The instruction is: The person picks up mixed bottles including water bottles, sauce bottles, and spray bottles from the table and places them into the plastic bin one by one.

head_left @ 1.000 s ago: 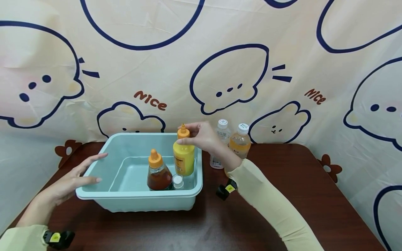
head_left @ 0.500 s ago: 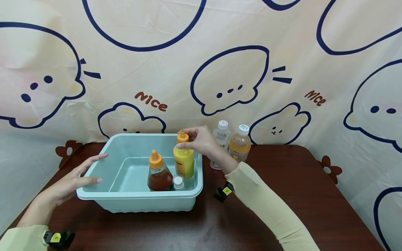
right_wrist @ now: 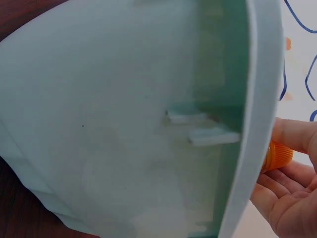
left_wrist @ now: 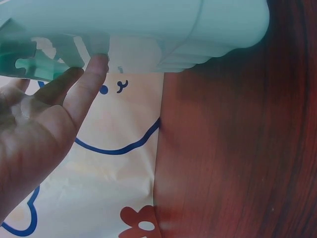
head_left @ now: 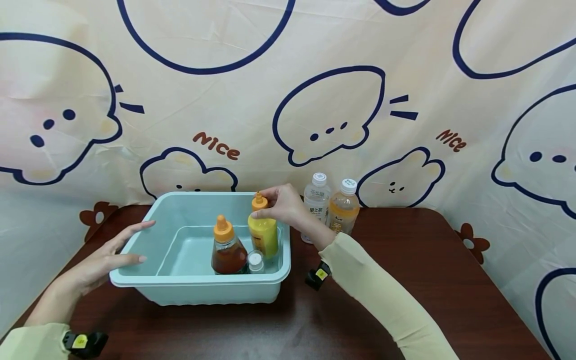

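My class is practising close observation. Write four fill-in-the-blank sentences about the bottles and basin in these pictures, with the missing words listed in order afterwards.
1. The right-hand grip holds a squeeze bottle whose body looks ____.
2. Counting that one, ____ containers are visible inside the light blue plastic basin.
3. The two drink bottles on the table have ____ caps.
4. In the head view, those drink bottles appear to the ____ of the basin.

Missing words: yellow; three; white; right.

"Nice" stood twice in brown on the backdrop (head_left: 252, 107); the clear bottle (head_left: 317, 201) bore "果之茶"; print on the yellow bottle (head_left: 265, 236) was illegible.
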`<state>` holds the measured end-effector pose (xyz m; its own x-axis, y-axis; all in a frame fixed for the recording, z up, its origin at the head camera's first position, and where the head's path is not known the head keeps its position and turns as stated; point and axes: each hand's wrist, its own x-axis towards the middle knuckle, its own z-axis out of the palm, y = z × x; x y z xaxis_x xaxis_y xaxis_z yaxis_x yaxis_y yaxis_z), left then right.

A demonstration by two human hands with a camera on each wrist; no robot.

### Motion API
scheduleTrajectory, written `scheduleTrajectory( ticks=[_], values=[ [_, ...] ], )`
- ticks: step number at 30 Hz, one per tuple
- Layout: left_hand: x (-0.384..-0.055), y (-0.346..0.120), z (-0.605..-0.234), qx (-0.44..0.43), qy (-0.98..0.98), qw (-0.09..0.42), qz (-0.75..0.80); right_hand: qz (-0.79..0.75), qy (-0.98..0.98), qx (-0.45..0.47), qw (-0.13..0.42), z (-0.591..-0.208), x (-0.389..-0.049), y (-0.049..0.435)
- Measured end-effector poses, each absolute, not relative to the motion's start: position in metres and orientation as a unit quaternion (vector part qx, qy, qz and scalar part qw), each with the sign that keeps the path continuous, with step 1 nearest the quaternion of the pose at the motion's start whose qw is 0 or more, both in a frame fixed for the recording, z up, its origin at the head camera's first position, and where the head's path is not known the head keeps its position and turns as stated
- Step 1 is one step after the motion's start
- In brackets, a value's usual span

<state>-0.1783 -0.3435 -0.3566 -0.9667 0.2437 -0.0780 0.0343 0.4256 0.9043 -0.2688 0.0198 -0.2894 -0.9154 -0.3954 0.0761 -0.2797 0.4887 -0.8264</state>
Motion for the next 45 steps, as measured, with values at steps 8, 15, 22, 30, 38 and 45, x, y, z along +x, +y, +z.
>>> scheduleTrajectory(
  ticks=[8, 15, 22, 30, 38, 45],
  values=[
    [-0.179, -0.344, -0.357, 0.088, 0.838, 0.099, 0.530, -0.439, 0.873, -0.202, 0.066, -0.290, -0.271, 0.016],
    [-0.179, -0.343, -0.356, 0.083, 0.837, 0.106, 0.530, -0.421, 0.881, -0.205, 0.070, -0.293, -0.272, 0.013],
    [-0.179, -0.344, -0.356, 0.085, 0.836, 0.107, 0.532, -0.410, 0.884, -0.216, 0.065, -0.295, -0.273, 0.011],
    [-0.178, -0.343, -0.356, 0.084, 0.840, 0.101, 0.527, -0.389, 0.892, -0.223, 0.062, -0.296, -0.274, 0.009],
    [-0.177, -0.343, -0.356, 0.083, 0.840, 0.101, 0.527, -0.364, 0.903, -0.223, 0.058, -0.299, -0.276, 0.008],
    [-0.177, -0.343, -0.355, 0.082, 0.839, 0.100, 0.528, -0.341, 0.908, -0.240, 0.050, -0.300, -0.276, 0.007]
  ],
)
